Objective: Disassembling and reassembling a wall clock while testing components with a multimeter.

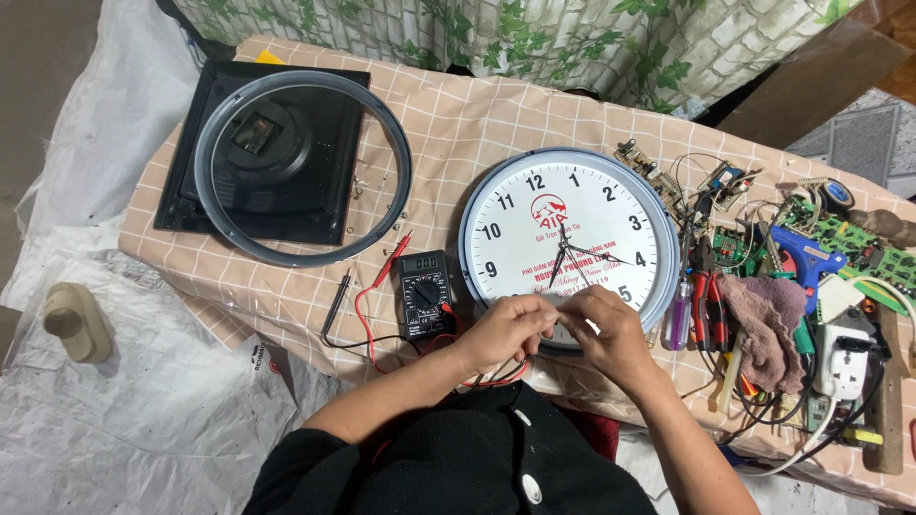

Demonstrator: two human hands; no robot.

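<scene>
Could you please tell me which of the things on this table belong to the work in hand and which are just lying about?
In use:
left hand
right hand
round wall clock

Lying about:
multimeter
grey ring with clear cover
black square panel
blue glue gun
pliers
circuit boards

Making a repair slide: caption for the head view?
Both hands, left and right, meet at a white wall clock's lower rim, beside a multimeter.
</scene>
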